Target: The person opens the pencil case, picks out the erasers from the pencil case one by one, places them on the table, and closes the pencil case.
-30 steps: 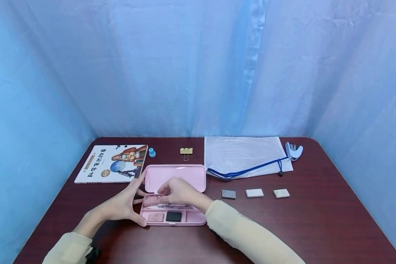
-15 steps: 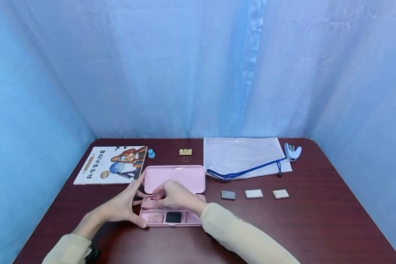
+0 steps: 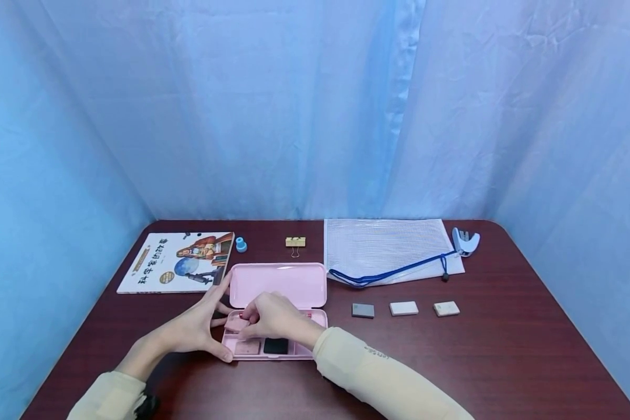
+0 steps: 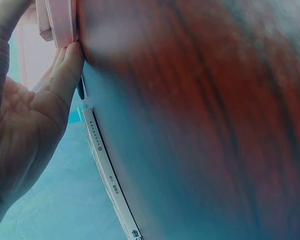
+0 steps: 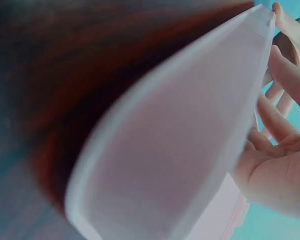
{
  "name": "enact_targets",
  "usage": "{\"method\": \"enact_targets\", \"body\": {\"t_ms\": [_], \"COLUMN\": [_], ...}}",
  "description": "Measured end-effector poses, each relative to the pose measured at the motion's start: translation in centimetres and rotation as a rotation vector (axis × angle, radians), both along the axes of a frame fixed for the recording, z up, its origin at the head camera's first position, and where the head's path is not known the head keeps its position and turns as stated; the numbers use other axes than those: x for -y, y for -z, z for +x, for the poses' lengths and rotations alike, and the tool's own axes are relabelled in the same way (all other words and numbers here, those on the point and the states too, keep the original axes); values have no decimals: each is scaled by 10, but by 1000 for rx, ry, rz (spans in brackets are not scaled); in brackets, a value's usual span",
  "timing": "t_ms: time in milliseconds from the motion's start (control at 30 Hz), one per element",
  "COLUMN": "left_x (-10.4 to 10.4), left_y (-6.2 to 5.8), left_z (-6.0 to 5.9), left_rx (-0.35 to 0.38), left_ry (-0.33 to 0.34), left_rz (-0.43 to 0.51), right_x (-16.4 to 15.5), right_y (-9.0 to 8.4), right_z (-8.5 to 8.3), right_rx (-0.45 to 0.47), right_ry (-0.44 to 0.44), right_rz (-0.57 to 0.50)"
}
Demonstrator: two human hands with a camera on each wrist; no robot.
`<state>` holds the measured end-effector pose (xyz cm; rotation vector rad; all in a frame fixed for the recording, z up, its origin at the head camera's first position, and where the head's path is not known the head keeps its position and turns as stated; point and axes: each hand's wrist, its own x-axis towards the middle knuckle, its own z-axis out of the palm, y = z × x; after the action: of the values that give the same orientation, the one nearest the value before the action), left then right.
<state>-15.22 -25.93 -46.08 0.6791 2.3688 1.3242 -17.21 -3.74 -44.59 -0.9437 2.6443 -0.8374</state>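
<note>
An open pink pencil case (image 3: 278,284) lies on the dark red table (image 3: 504,350), its lid laid back. My left hand (image 3: 210,324) steadies the case's left end with straight, spread fingers, thumb at the front corner. In the left wrist view, the left hand's fingertips (image 4: 70,60) touch the pink case edge (image 4: 60,22). My right hand (image 3: 249,319) reaches into the left part of the case, and its curled fingers pinch a small pink piece (image 3: 235,324). A black block (image 3: 275,345) and a pink block (image 3: 248,348) sit in the front compartment. The right wrist view shows the lid (image 5: 175,150) up close and blurred.
A picture book (image 3: 181,261) lies at the back left, with a small blue item (image 3: 241,245) and a yellow binder clip (image 3: 295,241) beside it. A white mesh pouch (image 3: 388,248) and a stapler (image 3: 464,240) lie at the back right. Three small blocks (image 3: 403,308) lie in a row right of the case.
My right hand has slid left along the case and now pinches the pink piece at its left end. The left hand has stayed in place.
</note>
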Motion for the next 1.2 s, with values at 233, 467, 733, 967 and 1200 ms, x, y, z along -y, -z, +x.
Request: {"method": "enact_targets", "body": {"t_ms": [233,467,733,967,1200], "left_x": [1,1,2,1,1], "left_y": [1,1,1,1,1], "left_z": [0,0,0,0,-1], "left_rx": [-2,4,8,-5,-1], "left_ry": [-3,0,-4,0,-1], "left_rz": [-4,-2,-1,8,2], "right_x": [0,0,-2,-18,-48], "right_y": [2,3,0,-6,-18], "right_z": [0,0,2,0,1], "right_rx": [-20,-18,-7,69,133], "right_ry": [-4,-1,17,15,-35], "right_rz": [3,-6,-3,-78,-201]}}
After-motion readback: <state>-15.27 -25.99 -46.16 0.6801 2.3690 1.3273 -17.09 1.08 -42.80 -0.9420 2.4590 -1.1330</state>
